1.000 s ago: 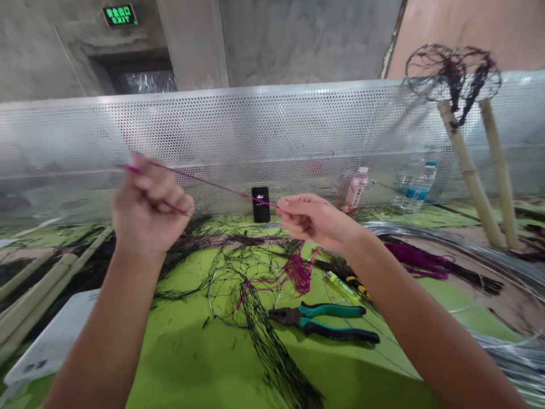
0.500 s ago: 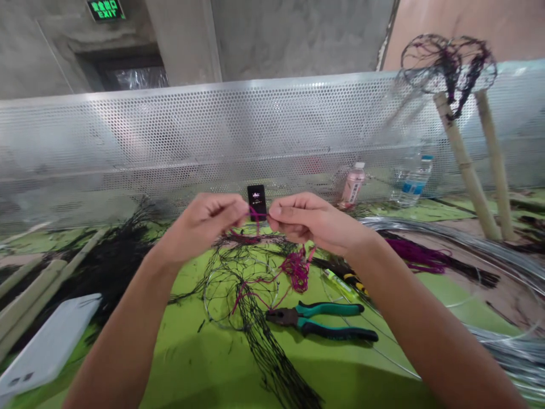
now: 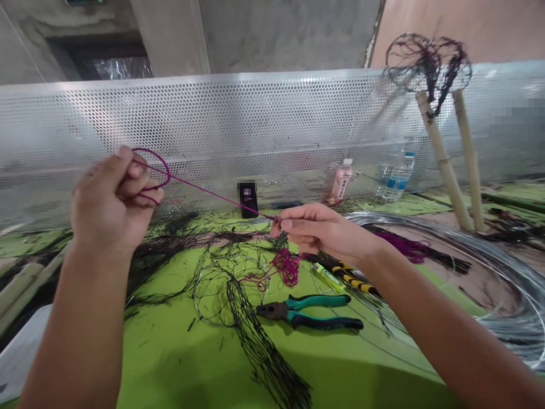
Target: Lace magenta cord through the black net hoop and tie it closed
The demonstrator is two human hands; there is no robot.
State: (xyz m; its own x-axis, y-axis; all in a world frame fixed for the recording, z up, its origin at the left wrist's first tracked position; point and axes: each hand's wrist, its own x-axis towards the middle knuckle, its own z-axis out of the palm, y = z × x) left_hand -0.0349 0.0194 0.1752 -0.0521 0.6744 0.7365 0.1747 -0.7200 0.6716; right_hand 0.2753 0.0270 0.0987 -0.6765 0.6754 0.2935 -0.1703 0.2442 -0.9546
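Observation:
A magenta cord (image 3: 208, 192) runs taut on a slant between my two hands. My left hand (image 3: 117, 196), raised at the left, is closed on it, and a loop of the cord curves out beside its fingers. Lower and nearer the middle, my right hand (image 3: 317, 227) pinches the cord's other stretch between thumb and forefinger. Beneath lies a black net (image 3: 259, 335) with a thin wire ring (image 3: 200, 309) around its upper part. A tangle of magenta cord (image 3: 286, 267) rests just below my right hand. Pliers with teal and black handles (image 3: 315, 311) lie beside the net.
A large coil of silvery wire (image 3: 511, 318) covers the right side. Behind stand a black phone-like device (image 3: 249, 200), a pink bottle (image 3: 342, 182) and a water bottle (image 3: 399, 179). Two bamboo poles (image 3: 445, 162) rise before a perforated metal panel (image 3: 238, 130). A white phone-like slab (image 3: 21, 352) lies left.
My hands were close together at the middle; the left has moved far left and up, drawing the magenta cord out straight. My right hand keeps its pinch. The view has shifted slightly.

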